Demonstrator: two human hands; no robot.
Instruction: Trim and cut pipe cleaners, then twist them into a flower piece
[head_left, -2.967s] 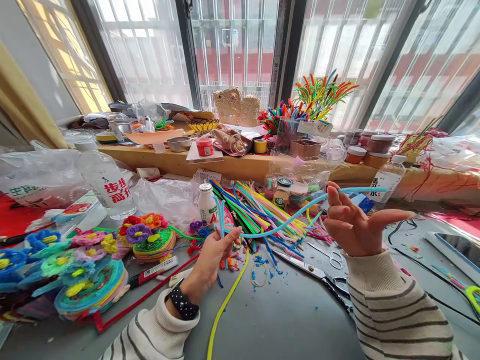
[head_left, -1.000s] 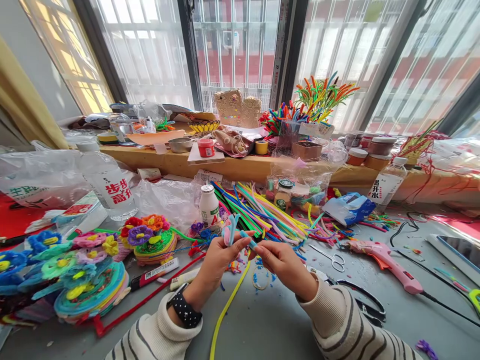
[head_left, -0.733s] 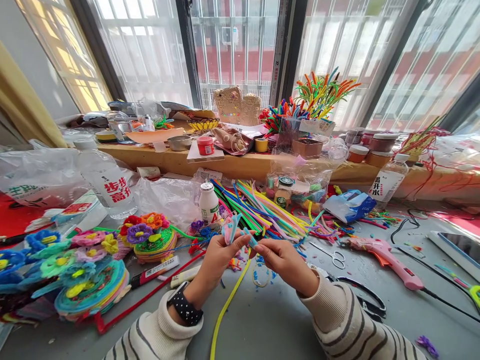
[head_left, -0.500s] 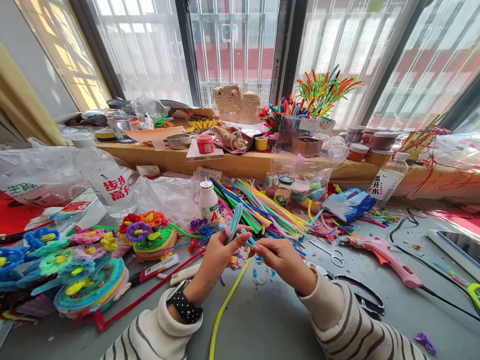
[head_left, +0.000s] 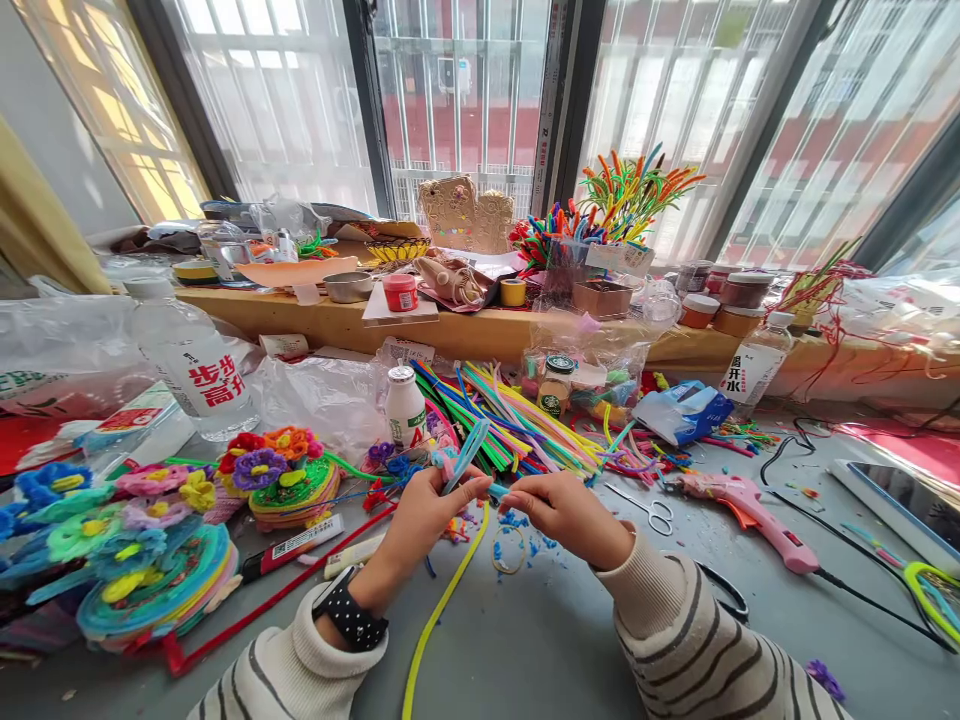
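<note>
Both hands meet over the grey table in front of me. My left hand pinches a folded light-blue pipe cleaner with a bit of pink at its base; its loops stick up above my fingers. My right hand pinches the short free end of the same pipe cleaner, right beside the left thumb. A black dotted watch sits on my left wrist. Just beyond the hands lies a heap of colourful pipe cleaners.
A yellow-green pipe cleaner lies under the hands. Finished pipe-cleaner flower discs fill the left. Small scissors, a pink glue gun, a small white bottle and a large water bottle stand around. A cluttered wooden shelf runs behind.
Three seconds ago my right hand held the long blue pipe cleaner stretched out to the right. It has since come in to the left hand, and the cleaner is now folded into short loops.
</note>
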